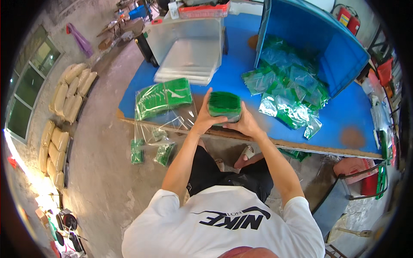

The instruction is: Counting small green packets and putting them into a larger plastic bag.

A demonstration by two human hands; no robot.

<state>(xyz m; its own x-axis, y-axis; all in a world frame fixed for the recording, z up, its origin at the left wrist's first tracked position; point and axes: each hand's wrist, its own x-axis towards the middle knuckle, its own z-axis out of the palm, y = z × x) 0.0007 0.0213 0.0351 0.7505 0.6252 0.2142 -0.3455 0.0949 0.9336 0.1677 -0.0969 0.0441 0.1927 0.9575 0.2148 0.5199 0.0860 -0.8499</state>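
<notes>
Between my two hands, above the table's front edge, is a thick stack of green-edged plastic packets (224, 103). My left hand (205, 119) is wrapped round its left side, and my right hand (245, 124) grips the right side and lower front. To the left of the stack lies a clear plastic bag (148, 127) with green packets (165, 99) layered in its far part; its near end hangs over the table edge. A loose pile of clear and green packets (297, 92) spreads to the right, spilling from a blue bin (320, 43) tipped on its side.
The blue-topped table (344, 114) has a brown front edge. Flat clear bags (187, 62) lie stacked at its back left. Bundles of green packets (137, 151) are below the edge. Full sacks (71, 92) line the left wall. A folding chair (333, 200) stands at lower right.
</notes>
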